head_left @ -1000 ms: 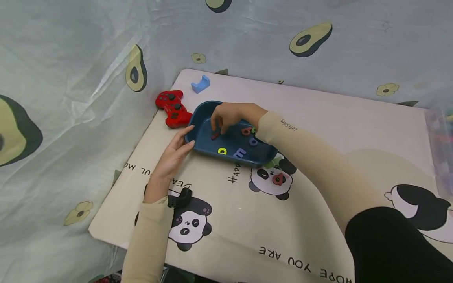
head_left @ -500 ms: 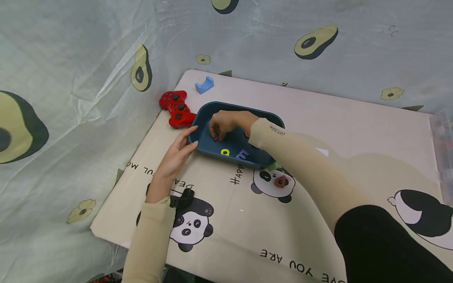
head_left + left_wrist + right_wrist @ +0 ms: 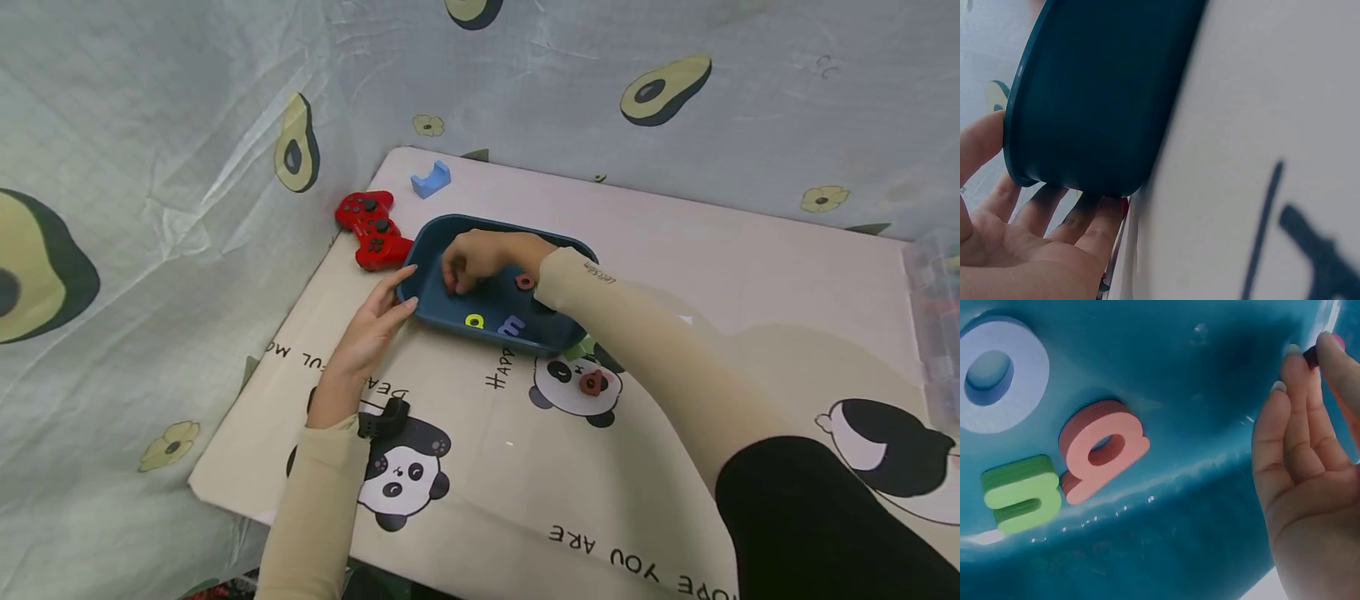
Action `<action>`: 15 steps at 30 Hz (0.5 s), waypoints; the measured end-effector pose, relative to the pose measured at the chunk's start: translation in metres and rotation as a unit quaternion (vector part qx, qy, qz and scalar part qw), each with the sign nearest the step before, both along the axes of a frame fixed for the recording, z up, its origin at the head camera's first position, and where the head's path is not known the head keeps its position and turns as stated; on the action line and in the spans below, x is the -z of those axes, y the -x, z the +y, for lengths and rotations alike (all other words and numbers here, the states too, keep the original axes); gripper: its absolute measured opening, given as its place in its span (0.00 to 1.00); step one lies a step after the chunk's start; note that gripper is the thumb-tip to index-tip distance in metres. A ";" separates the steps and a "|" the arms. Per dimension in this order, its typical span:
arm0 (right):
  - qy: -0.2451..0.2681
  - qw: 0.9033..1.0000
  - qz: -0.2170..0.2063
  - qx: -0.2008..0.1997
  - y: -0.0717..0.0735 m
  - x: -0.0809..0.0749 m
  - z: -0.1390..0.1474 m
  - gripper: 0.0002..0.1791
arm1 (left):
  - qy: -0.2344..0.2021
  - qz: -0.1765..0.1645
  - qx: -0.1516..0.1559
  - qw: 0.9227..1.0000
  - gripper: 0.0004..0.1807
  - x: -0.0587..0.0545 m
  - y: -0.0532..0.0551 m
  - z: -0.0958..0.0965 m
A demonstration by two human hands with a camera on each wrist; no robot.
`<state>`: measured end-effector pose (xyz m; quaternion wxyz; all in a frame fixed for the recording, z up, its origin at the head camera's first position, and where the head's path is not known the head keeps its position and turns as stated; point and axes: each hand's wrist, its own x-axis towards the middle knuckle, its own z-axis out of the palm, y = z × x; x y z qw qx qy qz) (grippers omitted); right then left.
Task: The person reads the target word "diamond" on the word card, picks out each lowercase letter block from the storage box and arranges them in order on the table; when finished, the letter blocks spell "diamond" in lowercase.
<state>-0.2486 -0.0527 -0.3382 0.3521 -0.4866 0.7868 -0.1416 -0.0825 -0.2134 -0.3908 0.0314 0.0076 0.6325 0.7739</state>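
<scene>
Right hand (image 3: 480, 257) nearer tray rim (image 3: 422, 237)

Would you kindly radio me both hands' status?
Left hand holding end of dark blue oblong plastic tray. Right hand inside, pinching small red piece, mostly hidden. No obstruction seen.

The left arm (image 3: 311, 500) goes up from the bottom of the head view, and its left hand (image 3: 367, 329) is a bit left of the middle, with a gap between thumb and pointer finger. The right arm (image 3: 660, 350) slants in from the bottom right corner, and its right hand (image 3: 480, 257) points down near the middle. In the right wrist view, its thumb (image 3: 1340, 372) and fingers pinch at the upper right.
</scene>
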 end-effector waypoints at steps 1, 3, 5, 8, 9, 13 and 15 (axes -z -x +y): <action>0.007 1.000 -0.009 0.006 0.000 -0.001 0.002 0.09 | -0.001 0.000 0.001 1.000 0.28 0.000 0.001 0.001; 0.024 0.999 -0.024 0.010 0.001 -0.005 0.007 0.13 | -0.001 0.000 0.001 1.000 0.28 0.000 0.001 0.002; 0.041 0.998 -0.043 0.011 0.001 -0.012 0.012 0.17 | -0.001 -0.003 0.002 1.000 0.28 0.000 0.002 0.003; 0.066 0.994 -0.081 0.019 -0.001 -0.022 0.021 0.19 | 0.000 -0.005 0.003 1.000 0.28 0.000 0.003 0.004; 0.073 0.993 -0.094 0.024 -0.002 -0.026 0.025 0.18 | 0.001 -0.006 0.004 1.000 0.28 0.000 0.003 0.004; 0.110 0.983 -0.136 0.052 -0.005 -0.040 0.042 0.15 | 0.006 -0.008 0.004 1.000 0.29 0.000 0.002 0.002; 0.127 0.980 -0.139 0.062 -0.007 -0.046 0.052 0.15 | 0.006 -0.009 0.003 1.000 0.29 -0.001 0.001 0.002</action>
